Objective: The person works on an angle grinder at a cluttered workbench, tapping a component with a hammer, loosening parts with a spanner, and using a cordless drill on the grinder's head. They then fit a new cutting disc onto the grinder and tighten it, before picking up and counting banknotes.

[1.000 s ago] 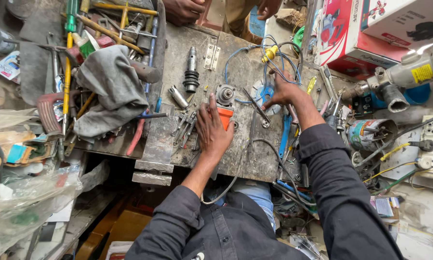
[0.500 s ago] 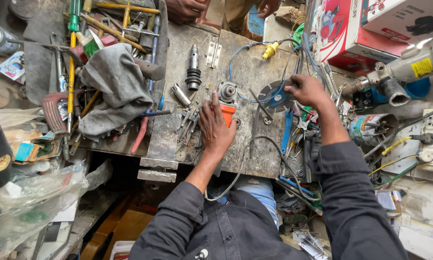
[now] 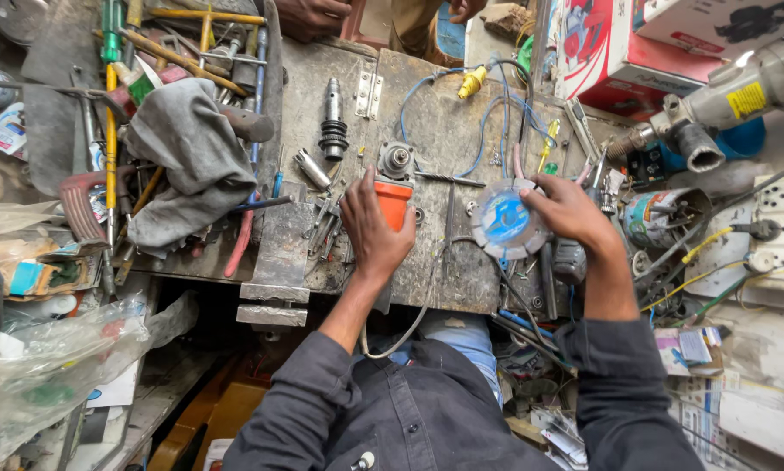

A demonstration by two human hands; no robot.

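While the left hand clamps the orange tool body, the right hand grips a round cutting disc — apparently mid-fitting. Next, the disc needs lining up with the spindle — squarely.

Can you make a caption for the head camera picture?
Left hand grips orange tool; right hand holds round blue-labelled disc.

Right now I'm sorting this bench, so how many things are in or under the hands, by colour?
Orange: 1, the power tool under the left hand.
Blue and grey: 1, the cutting disc gripped by the right hand.
Total: 2.
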